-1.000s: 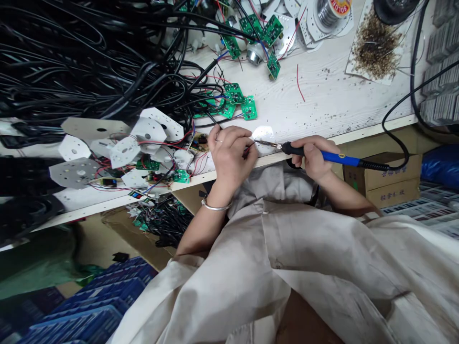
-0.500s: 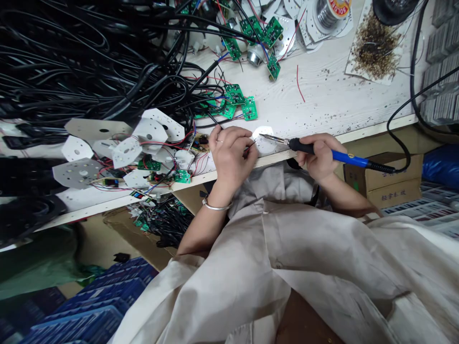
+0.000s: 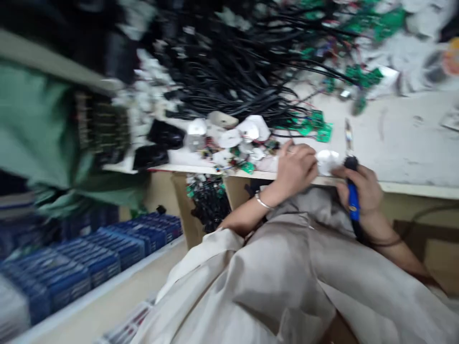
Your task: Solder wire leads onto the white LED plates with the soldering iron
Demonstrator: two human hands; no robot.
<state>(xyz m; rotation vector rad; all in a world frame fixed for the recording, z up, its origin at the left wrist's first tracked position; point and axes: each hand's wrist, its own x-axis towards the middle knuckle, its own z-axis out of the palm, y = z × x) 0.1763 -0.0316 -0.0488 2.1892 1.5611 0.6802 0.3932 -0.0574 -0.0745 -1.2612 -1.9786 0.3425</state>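
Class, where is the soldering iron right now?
In the head view, the soldering iron is right of centre, held in the right hand, just right of the white plate.

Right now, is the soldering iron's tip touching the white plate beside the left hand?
Apart. The head view, though blurred, shows the tip of the soldering iron pointing past the white plate, with tabletop visible between them.
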